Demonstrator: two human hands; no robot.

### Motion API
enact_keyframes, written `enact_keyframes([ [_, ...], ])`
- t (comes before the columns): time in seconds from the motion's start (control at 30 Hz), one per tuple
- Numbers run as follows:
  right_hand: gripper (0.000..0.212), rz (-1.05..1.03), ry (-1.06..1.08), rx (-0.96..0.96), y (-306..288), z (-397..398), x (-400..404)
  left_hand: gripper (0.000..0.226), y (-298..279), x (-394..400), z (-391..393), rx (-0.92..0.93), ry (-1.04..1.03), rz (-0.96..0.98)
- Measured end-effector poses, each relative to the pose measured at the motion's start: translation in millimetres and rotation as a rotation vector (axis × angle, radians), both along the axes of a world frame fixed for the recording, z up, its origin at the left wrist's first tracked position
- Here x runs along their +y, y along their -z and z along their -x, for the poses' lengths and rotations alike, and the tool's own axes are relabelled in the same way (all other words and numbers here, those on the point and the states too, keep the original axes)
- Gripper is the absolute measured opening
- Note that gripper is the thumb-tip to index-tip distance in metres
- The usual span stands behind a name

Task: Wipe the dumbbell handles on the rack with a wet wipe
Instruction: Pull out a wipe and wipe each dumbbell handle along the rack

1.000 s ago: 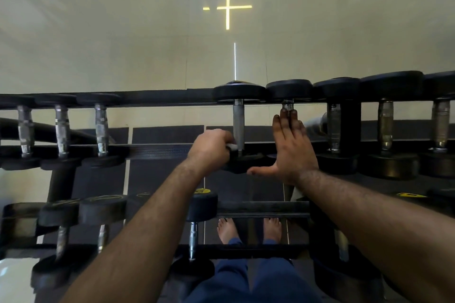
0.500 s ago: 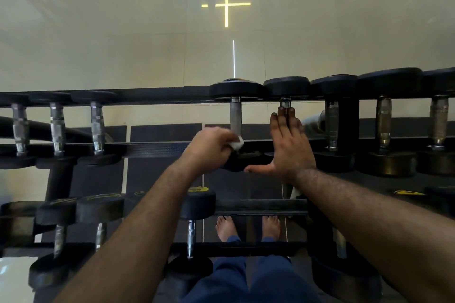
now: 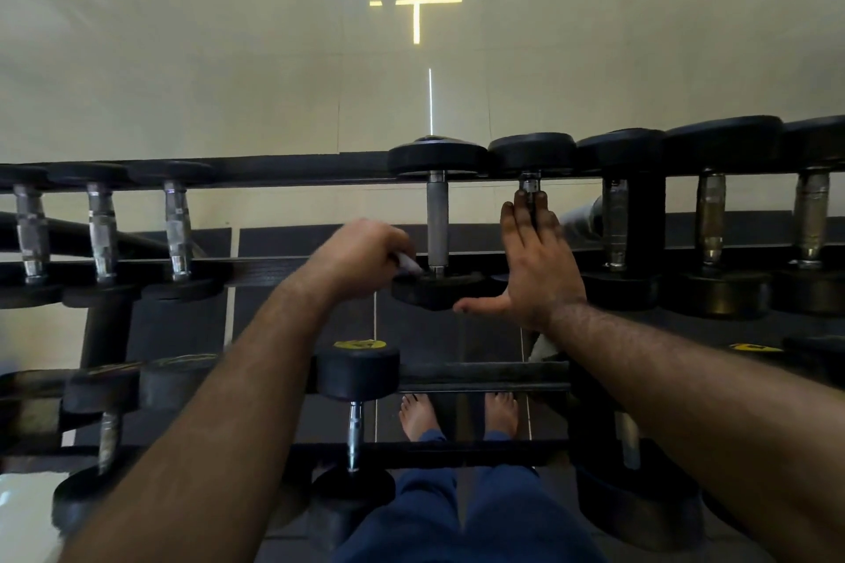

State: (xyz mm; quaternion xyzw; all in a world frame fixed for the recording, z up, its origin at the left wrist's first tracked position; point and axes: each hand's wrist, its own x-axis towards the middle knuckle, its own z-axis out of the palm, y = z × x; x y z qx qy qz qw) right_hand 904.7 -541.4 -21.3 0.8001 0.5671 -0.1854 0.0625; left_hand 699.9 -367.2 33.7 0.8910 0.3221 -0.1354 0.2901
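Pale wall panels [image 3: 228, 59] fill the upper half of the view, with a lit yellow cross [image 3: 416, 2] glowing on them above a black dumbbell rack [image 3: 274, 171] that runs across the whole width.

At the far left of the top tier, three small dumbbells [image 3: 101, 233] lie side by side, their knurled metal grips pointing away from the camera, well apart from both hands. Below them, on the lower tier, sit more black weights, among them one with a yellow label [image 3: 358, 368] on its near end.

Toward the middle, the left hand [image 3: 366, 254] is curled into a loose fist and pinches a white wet wipe [image 3: 408, 261], of which only a small corner shows past the knuckles. The wipe sits just beside the base of the smooth steel handle [image 3: 436, 219] of the centre dumbbell, near the near-side weight head [image 3: 436, 288]; whether it actually touches the steel cannot be told.

Right of that handle, the right hand [image 3: 537, 263] lies flat with straight fingers pressed together over the neighbouring dumbbell handle [image 3: 530, 185], thumb stretched out sideways toward the centre weight head.

Further right, three larger dumbbells [image 3: 711, 219] rest on the same tier, clear of the hands.

Between the forearms, bare feet [image 3: 457, 416] and blue trouser legs [image 3: 457, 512] show on the dark floor.
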Motion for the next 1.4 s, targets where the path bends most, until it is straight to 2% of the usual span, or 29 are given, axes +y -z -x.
enact_keyframes([
  [0.1, 0.161, 0.004, -0.006, -0.004, -1.1, 0.4, -0.4, 0.016, 4.2, -6.5, -1.6, 0.022, -0.143, -0.075],
  [0.17, 0.161, 0.004, -0.006, -0.007, -0.8, 0.5, 0.0, 0.016, 2.2, -23.8, -19.2, 0.067, -0.089, -0.005],
  [0.23, 0.162, 0.001, -0.004, 0.000, -0.3, 0.3, 0.3, 0.019, -5.2, -35.6, -31.7, -0.032, -0.047, 0.115],
  [0.3, 0.162, 0.000, 0.004, 0.017, -0.3, -0.8, 0.2, 0.018, -14.5, -34.6, -35.5, -0.206, -0.125, 0.257],
  [0.37, 0.162, 0.002, -0.002, 0.015, -0.7, -0.9, 0.0, 0.020, -15.6, -30.1, -32.1, -0.291, -0.238, 0.240],
  [0.43, 0.161, 0.005, -0.003, -0.001, 0.2, 0.1, 0.2, 0.021, -8.8, -28.4, -27.5, -0.204, -0.271, 0.092],
  [0.5, 0.160, -0.004, 0.002, -0.016, 0.2, 1.9, 0.5, 0.021, -5.9, -33.8, -26.8, -0.015, -0.159, -0.005],
  [0.53, 0.161, -0.009, 0.007, -0.018, -0.3, 2.4, 0.8, 0.022, -6.1, -37.7, -28.8, 0.014, -0.102, 0.006],
  [0.6, 0.162, -0.007, 0.016, -0.007, -2.9, 3.4, 1.0, 0.023, -13.2, -44.2, -35.3, -0.102, -0.102, 0.143],
  [0.67, 0.162, 0.003, 0.033, 0.014, -6.4, 4.6, 0.8, 0.023, -24.5, -49.2, -39.6, -0.290, -0.211, 0.248],
  [0.83, 0.158, 0.052, 0.028, 0.097, -19.2, -0.1, 0.1, 0.021, -24.2, -56.8, -42.6, -0.518, -0.469, 0.144],
  [1.0, 0.149, 0.020, -0.100, 0.005, -29.0, -54.7, -31.0, 0.019, -10.4, -77.8, -55.0, -0.595, -0.710, 0.081],
  [1.17, 0.144, -0.076, 0.125, 0.040, -28.7, -114.3, -59.5, 0.007, -3.6, -114.7, -93.1, -0.639, -0.941, 0.174],
  [1.3, 0.159, -0.102, 0.245, 0.239, -22.3, -113.8, -66.5, 0.016, -1.1, -142.6, -118.5, -0.680, -1.249, 0.357],
  [1.4, 0.171, -0.082, 0.262, 0.196, -19.3, -106.1, -63.7, 0.026, 0.6, -150.9, -127.8, -0.737, -1.331, 0.374],
])
